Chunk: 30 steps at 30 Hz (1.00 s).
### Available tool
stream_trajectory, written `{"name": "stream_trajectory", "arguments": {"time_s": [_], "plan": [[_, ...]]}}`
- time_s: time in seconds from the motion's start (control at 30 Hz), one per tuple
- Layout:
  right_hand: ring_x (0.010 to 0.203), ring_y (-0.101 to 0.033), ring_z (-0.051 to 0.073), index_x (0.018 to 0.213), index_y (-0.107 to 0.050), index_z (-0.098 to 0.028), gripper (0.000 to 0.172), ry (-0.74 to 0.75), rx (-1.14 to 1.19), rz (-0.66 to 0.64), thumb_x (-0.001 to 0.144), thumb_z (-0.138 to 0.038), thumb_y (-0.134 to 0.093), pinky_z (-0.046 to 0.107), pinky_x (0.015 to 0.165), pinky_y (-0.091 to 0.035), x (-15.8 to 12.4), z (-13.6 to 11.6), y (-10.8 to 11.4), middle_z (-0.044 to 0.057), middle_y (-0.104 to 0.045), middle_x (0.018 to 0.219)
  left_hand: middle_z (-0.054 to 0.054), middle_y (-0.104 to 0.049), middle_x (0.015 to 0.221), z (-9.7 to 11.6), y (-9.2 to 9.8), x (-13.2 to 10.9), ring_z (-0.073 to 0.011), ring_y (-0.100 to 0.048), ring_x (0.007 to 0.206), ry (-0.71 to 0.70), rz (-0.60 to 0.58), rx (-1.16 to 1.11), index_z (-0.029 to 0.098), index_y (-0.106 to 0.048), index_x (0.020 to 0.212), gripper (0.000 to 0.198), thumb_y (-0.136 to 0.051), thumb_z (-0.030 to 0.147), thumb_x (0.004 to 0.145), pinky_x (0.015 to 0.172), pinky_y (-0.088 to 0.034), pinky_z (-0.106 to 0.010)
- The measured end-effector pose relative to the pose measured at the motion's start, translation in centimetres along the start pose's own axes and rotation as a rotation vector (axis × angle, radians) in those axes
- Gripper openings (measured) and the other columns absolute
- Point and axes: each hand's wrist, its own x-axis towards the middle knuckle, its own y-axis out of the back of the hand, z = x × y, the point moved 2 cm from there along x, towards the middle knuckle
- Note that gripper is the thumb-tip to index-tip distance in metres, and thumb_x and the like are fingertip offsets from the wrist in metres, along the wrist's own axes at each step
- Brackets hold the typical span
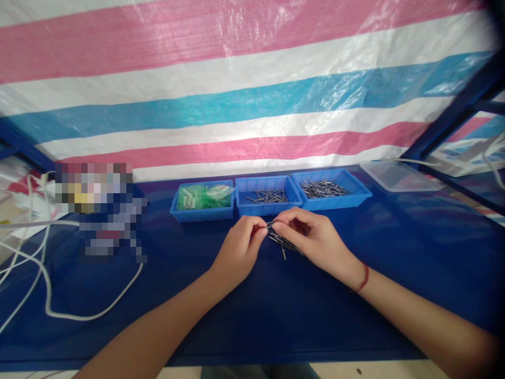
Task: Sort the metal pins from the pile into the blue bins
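My left hand (240,248) and my right hand (311,238) meet fingertip to fingertip over the blue table (276,305), just in front of the middle tray. Both pinch thin metal pins at the point where they touch. A small pile of metal pins (284,244) lies on the table under my right hand's fingers. Three blue trays stand in a row behind: the left tray (202,212) holds green plastic pieces, the middle tray (268,208) a few metal pins, the right tray (335,199) many metal pins.
A clear plastic lid or box (398,176) lies at the back right. White cables (51,310) loop across the table's left side beside a blurred-out object (102,210). A striped tarp (252,89) forms the back wall. A blue frame post (453,113) rises at right.
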Motion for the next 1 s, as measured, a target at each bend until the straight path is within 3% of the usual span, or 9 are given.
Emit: {"name": "stream_trajectory", "arguments": {"time_s": [0.13, 0.3, 0.6, 0.73, 0.87, 1.0], "plan": [[0.064, -0.053, 0.015, 0.081, -0.065, -0.02, 0.018, 0.003, -0.017, -0.006, 0.084, -0.037, -0.061, 0.028, 0.057, -0.043, -0.1, -0.1, -0.1, 0.003, -0.062, 0.074, -0.004, -0.06, 0.096, -0.2, -0.1, 0.1, -0.0169, -0.057, 0.089, -0.028, -0.018, -0.002, 0.019, -0.056, 0.101, 0.016, -0.045, 0.028, 0.094, 0.083, -0.044, -0.029], [0.064, -0.053, 0.014, 0.081, -0.065, -0.019, 0.014, 0.037, -0.03, -0.015, 0.084, -0.032, -0.06, 0.028, 0.058, -0.042, -0.1, -0.7, -0.1, 0.002, -0.062, 0.074, -0.004, -0.056, 0.092, -0.1, -0.2, 0.1, -0.0158, -0.056, 0.089, -0.072, -0.049, 0.001, 0.017, -0.058, 0.091, 0.019, -0.042, 0.028, 0.095, 0.083, -0.043, -0.027], [0.059, -0.047, 0.012, 0.078, -0.059, -0.019, 0.014, 0.078, -0.125, -0.087, 0.086, -0.03, -0.056, 0.026, 0.054, -0.04, 0.1, -0.3, 0.1, 0.0, -0.054, 0.068, -0.005, -0.059, 0.095, 0.0, 0.5, 0.3, -0.0152, -0.055, 0.087, -0.094, 0.052, -0.013, 0.018, -0.057, 0.094, 0.014, -0.046, 0.027, 0.094, 0.079, -0.044, -0.027], [0.059, -0.047, 0.012, 0.072, -0.056, -0.019, 0.019, 0.098, -0.172, -0.124, 0.087, -0.031, -0.053, 0.026, 0.055, -0.04, 0.2, -0.2, 0.1, 0.0, -0.053, 0.067, -0.004, -0.06, 0.095, 0.0, 0.4, 0.3, -0.0154, -0.057, 0.086, -0.073, 0.041, -0.004, 0.019, -0.057, 0.097, 0.015, -0.048, 0.029, 0.093, 0.08, -0.045, -0.028], [0.058, -0.048, 0.013, 0.077, -0.06, -0.02, 0.019, 0.089, -0.257, 0.04, 0.088, -0.033, -0.051, 0.027, 0.055, -0.04, 1.0, 0.3, 1.9, 0.0, -0.053, 0.064, -0.005, -0.063, 0.096, 0.3, 0.2, 0.2, -0.0176, -0.057, 0.093, -0.105, -0.065, 0.072, 0.019, -0.06, 0.103, 0.019, -0.048, 0.03, 0.093, 0.088, -0.044, -0.032], [0.058, -0.051, 0.015, 0.075, -0.062, -0.02, 0.016, 0.057, -0.484, 0.275, 0.084, -0.031, -0.055, 0.029, 0.058, -0.039, 2.4, 0.8, 5.6, 0.001, -0.058, 0.065, -0.008, -0.057, 0.123, 0.9, 0.0, -0.2, -0.0253, -0.046, 0.118, -0.253, -0.19, 0.218, 0.026, -0.063, 0.113, 0.026, -0.052, 0.033, 0.09, 0.1, -0.036, -0.042]]}}
